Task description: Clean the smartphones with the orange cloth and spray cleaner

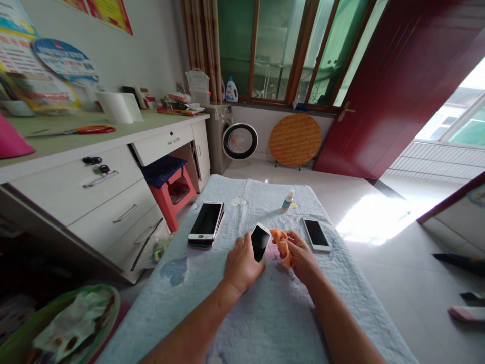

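Near the middle of the cloth-covered table [261, 313], my left hand [242, 264] is wrapped round a white phone [260, 241] with a dark screen, held tilted. An orange cloth [282, 245] is pinched in my right hand [302, 255], close to the phone's right edge. A stack of phones [205, 221] lies to the left, its top one white with a black screen. On the right, another white phone [317, 235] lies face up. Beyond my hands stands a small spray bottle [288, 201] with a white top.
A white desk [151, 137] with drawers runs along the left, a red stool [172, 194] beneath it. At the lower left is a green-rimmed bin [115, 298] holding used tissue. A washing machine [219, 146] with its door open stands past the table.
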`<state>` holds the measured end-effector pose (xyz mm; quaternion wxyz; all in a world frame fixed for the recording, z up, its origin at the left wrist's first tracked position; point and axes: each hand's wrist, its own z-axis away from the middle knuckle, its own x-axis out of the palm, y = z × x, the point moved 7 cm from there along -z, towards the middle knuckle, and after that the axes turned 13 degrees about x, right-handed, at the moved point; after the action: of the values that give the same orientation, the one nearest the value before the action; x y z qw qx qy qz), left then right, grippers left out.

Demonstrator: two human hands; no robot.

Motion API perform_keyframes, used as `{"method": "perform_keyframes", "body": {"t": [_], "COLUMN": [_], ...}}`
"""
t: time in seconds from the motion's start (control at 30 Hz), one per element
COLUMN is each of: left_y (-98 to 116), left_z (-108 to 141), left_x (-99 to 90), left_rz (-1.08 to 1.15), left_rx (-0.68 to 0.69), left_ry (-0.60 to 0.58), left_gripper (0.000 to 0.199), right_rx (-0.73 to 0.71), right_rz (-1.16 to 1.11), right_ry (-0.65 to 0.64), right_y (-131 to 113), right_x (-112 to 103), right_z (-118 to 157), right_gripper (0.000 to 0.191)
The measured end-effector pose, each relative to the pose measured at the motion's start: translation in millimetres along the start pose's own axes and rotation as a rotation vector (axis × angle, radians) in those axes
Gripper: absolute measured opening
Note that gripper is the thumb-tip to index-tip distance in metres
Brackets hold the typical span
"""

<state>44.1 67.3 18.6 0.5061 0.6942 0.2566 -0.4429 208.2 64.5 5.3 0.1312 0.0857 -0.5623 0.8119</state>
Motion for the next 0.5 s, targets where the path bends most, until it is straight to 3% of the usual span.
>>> {"method": "perform_keyframes", "body": {"t": [0.1, 0.3, 0.5], "left_y": [2.4, -0.6, -11.0], "left_z": [4.4, 8.7, 4.2], "left_x": [1.9, -6.2, -5.6], "left_rz": [-0.052, -0.117, 0.018], "left_rx": [0.063, 0.184, 0.218], "left_ry": [-0.070, -0.036, -0.051], "left_gripper": [0.083, 0.071, 0.079], "right_rx": [0.096, 0.226, 0.154], "right_rz": [-0.104, -0.227, -0.090], "right_ry": [-0.094, -0.231, -0.322], "right_y": [3.5, 8.7, 1.2], "right_x": [8.9, 13.3, 23.2], "right_z": [2.5, 3.7, 15.1], "right_gripper": [0.026, 0.028, 0.042]}}
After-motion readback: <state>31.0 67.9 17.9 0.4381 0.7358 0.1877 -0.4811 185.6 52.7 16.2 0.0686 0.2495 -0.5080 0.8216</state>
